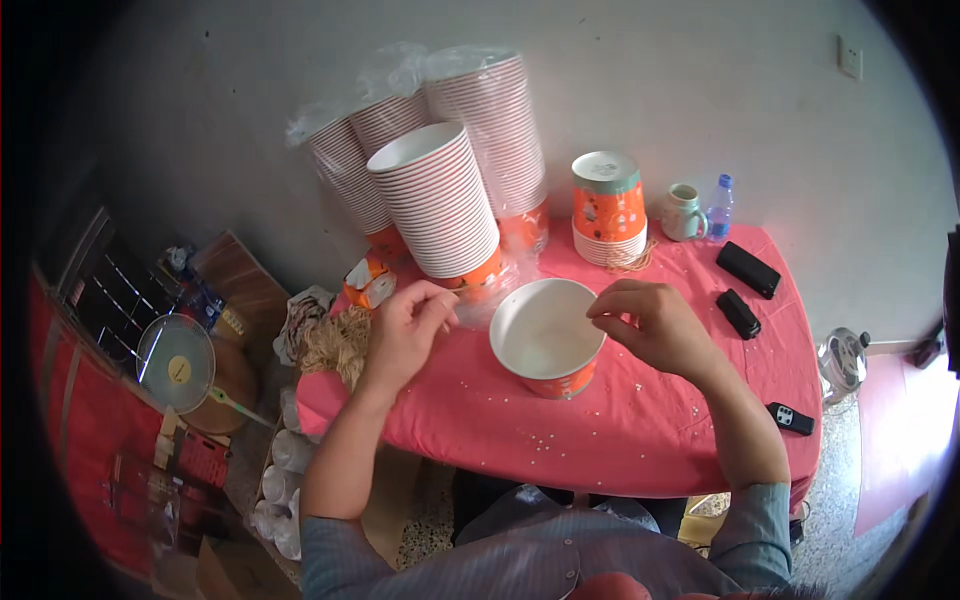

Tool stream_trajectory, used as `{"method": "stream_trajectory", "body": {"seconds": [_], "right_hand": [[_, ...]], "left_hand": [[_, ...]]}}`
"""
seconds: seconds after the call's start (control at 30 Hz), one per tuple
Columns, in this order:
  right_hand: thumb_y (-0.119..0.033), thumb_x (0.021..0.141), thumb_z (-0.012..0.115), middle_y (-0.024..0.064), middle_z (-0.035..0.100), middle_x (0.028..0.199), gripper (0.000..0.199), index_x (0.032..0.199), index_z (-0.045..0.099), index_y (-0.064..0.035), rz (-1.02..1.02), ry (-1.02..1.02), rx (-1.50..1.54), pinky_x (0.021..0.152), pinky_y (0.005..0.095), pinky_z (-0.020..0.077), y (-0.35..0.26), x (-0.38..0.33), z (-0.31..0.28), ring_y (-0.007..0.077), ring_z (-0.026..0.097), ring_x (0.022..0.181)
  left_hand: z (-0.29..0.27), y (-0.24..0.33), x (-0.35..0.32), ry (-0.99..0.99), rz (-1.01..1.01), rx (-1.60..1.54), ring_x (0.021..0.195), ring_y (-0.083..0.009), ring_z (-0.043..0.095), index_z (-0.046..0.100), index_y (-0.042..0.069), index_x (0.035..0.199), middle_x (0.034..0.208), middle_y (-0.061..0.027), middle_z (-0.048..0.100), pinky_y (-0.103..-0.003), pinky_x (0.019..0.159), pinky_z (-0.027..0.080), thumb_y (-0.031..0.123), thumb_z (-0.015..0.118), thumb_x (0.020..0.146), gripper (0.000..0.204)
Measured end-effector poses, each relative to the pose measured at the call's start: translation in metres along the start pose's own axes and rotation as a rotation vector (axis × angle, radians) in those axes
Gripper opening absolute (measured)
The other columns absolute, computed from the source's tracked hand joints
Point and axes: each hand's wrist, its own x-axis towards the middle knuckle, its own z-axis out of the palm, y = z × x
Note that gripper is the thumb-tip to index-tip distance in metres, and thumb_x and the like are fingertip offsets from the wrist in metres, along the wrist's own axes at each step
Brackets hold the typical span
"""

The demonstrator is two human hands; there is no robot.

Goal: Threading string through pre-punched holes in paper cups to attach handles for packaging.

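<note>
A white-lined paper tub (548, 340) with an orange printed outside stands upright on the pink-covered table, between my hands. My right hand (655, 322) is at its right rim, thumb and fingers pinched together; whatever they may hold is too small to make out. To the left of the tub, my left hand (412, 325) hovers above the cloth with its fingers curled into a pinch, and its contents, if any, cannot be made out. Behind that hand leans a tall stack of nested paper tubs (432, 205). A bundle of tan strands (338, 345) lies beside my left wrist.
Plastic-wrapped tub stacks (485, 130) stand at the back. Upside-down tubs (608, 205), a mug (683, 213), a plastic bottle (720, 210), a black case (748, 270) and a remote (791, 418) occupy the right side. White specks dot the tablecloth (480, 430).
</note>
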Motion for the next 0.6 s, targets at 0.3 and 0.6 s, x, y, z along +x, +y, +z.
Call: {"method": "stream_trajectory", "body": {"seconds": [0.3, 0.6], "right_hand": [[-0.016, 0.103, 0.079, 0.0043, 0.080, 0.113, 0.024, 0.124, 0.081, -0.0032, 0.265, 0.050, 0.862, 0.088, 0.0309, 0.0582, -0.003, -0.002, 0.028, 0.0119, 0.071, 0.102], [-0.016, 0.107, 0.074, 0.0059, 0.079, 0.105, 0.022, 0.122, 0.079, -0.0003, 0.225, 0.052, 1.253, 0.087, 0.0318, 0.0593, -0.001, -0.004, 0.033, 0.0132, 0.072, 0.101]], "left_hand": [[0.094, 0.048, -0.019, -0.212, -0.029, -0.559, 0.078, -0.0070, 0.063, 0.074, 0.000, 0.108, 0.088, -0.0020, 0.073, -0.024, 0.073, 0.049, 0.020, 0.065, 0.110, 0.022], [0.135, 0.043, -0.019, -0.212, -0.075, -0.729, 0.078, -0.0066, 0.061, 0.073, 0.002, 0.106, 0.091, -0.0015, 0.072, -0.024, 0.072, 0.049, 0.022, 0.063, 0.113, 0.024]]}}
